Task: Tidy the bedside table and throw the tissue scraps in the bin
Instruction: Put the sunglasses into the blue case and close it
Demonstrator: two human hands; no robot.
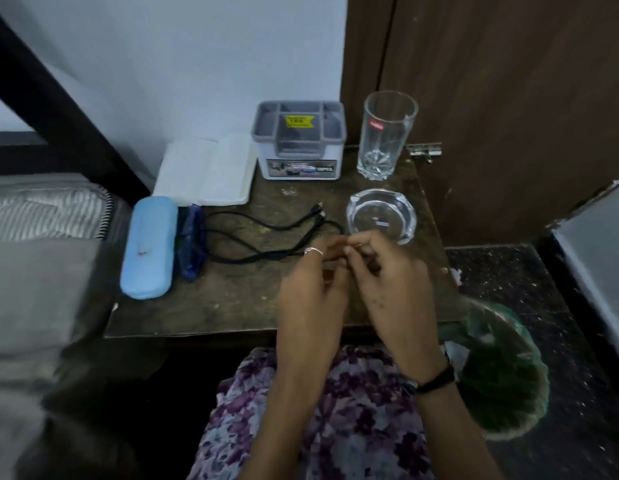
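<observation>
— Labels and writing?

— The grey-topped white plastic organiser box [300, 140] carries a yellow sticker with dark print in its top tray and a printed strip on its front; neither is legible. The tall clear drinking glass [386, 133] bears a small red mark, unreadable. The round clear glass ashtray [380, 214] shows a small pale label on its base.

— Materials and shapes?

— The dark, scuffed wooden bedside table [231, 299] has a worn, speckled top. A pale blue oblong hard case [149, 247] lies at the left edge, long axis running front to back, with a dark blue crinkled plastic wrapper [191, 244] touching its right side. White folded paper tissues [207, 171] lie flat at the rear left, against the organiser. A black cable [266, 233] loops across the middle, its two plug ends pointing toward the ashtray.

— The hands?

— The left hand [313, 289], a silver ring on one finger, and the right hand [391, 275], a black band at its wrist, meet fingertip to fingertip just before the ashtray. What they pinch is blurred — I cannot tell.

— The bin?

— A green mesh plastic bin [505, 372] stands on the dark speckled floor beside the table's right front corner, white scraps inside.
</observation>
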